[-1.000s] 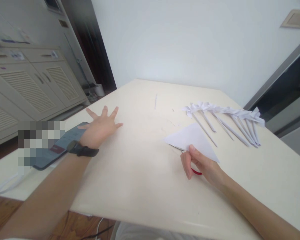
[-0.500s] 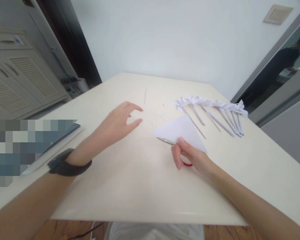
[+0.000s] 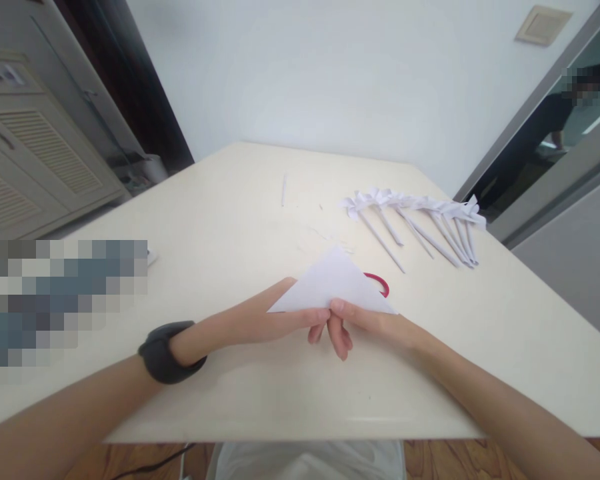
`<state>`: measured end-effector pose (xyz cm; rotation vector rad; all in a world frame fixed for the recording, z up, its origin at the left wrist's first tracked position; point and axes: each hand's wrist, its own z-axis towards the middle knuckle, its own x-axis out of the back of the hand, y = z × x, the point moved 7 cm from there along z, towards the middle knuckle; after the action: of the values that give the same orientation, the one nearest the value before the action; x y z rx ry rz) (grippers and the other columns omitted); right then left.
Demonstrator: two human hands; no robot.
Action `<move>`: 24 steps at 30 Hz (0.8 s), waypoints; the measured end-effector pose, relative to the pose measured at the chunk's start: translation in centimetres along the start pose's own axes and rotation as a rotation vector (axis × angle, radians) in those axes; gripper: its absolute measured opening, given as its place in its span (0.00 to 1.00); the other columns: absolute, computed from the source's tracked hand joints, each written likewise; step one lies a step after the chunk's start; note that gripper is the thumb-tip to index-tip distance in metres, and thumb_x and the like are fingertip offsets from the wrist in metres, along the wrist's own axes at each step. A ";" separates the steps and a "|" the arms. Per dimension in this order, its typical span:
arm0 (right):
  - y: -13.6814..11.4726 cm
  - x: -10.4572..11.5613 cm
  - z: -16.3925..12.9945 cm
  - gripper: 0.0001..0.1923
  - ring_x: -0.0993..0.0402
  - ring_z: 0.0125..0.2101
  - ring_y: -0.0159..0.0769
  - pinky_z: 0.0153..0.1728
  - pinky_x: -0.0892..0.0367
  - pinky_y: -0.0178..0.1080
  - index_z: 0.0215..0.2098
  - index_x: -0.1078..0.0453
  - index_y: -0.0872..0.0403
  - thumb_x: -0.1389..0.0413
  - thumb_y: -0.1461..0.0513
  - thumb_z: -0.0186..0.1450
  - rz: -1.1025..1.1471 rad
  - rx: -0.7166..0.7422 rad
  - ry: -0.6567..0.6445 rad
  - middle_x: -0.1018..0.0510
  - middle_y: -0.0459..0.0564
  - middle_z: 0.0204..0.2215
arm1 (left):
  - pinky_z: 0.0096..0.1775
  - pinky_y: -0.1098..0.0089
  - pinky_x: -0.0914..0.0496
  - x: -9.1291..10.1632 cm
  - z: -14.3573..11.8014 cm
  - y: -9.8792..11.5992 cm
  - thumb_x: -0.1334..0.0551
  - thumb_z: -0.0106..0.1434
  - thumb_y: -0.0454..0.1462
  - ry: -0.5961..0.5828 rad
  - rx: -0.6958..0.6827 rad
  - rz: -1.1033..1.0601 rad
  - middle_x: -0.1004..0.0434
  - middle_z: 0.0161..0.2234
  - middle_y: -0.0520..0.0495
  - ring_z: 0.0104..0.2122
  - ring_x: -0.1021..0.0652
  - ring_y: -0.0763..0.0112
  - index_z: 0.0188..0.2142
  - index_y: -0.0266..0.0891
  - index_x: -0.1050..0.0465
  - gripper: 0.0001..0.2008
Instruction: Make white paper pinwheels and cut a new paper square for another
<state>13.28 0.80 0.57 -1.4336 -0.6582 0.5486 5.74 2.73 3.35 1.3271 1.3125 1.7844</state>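
Note:
A white paper folded into a triangle [image 3: 333,283] is lifted a little off the cream table [image 3: 230,227], its long edge toward me. My left hand [image 3: 275,320], with a black watch on the wrist, pinches that near edge from the left. Meeting it fingertip to fingertip, my right hand [image 3: 360,323] pinches the same edge from the right. Red-handled scissors [image 3: 380,283] lie on the table behind the paper, only a curve of the handle showing.
A row of several white paper flowers on rolled paper stems [image 3: 415,217] lies at the back right. One thin paper stick [image 3: 283,190] and small scraps lie mid-table. A blurred flat object [image 3: 60,300] covers the left side. Cabinets [image 3: 30,153] stand at left.
My left hand came across from the left side of the table to the paper. My right hand let go of the scissors and lifted the triangle; both hands now pinch its near edge.

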 end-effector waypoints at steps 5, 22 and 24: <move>-0.5 0.2 -0.1 0.27 0.33 0.31 0.30 0.32 0.38 0.35 0.18 0.37 0.57 0.64 0.57 0.69 -0.032 0.010 0.021 0.24 0.52 0.38 | 0.48 0.75 0.38 -0.7 0.2 -0.5 0.58 0.68 0.36 -0.024 0.054 -0.136 0.22 0.38 0.53 0.45 0.27 0.73 0.23 0.38 0.33 0.22; -1.0 0.5 -0.4 0.29 0.35 0.24 0.29 0.31 0.38 0.34 0.18 0.37 0.56 0.66 0.54 0.70 -0.033 -0.005 0.089 0.31 0.47 0.19 | 0.49 0.69 0.38 0.1 -0.6 -2.1 0.59 0.69 0.39 0.036 0.059 -0.222 0.26 0.29 0.50 0.36 0.27 0.70 0.23 0.37 0.34 0.23; -0.7 0.5 -0.5 0.29 0.35 0.24 0.29 0.32 0.38 0.34 0.18 0.36 0.56 0.66 0.54 0.70 -0.044 -0.032 0.085 0.31 0.47 0.19 | 0.46 0.70 0.37 0.3 -0.6 -2.2 0.58 0.68 0.40 0.067 0.067 -0.212 0.28 0.25 0.50 0.33 0.27 0.71 0.22 0.37 0.33 0.23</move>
<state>14.00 0.76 1.33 -1.4608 -0.6313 0.4422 4.86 3.55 1.40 1.1247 1.5014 1.6643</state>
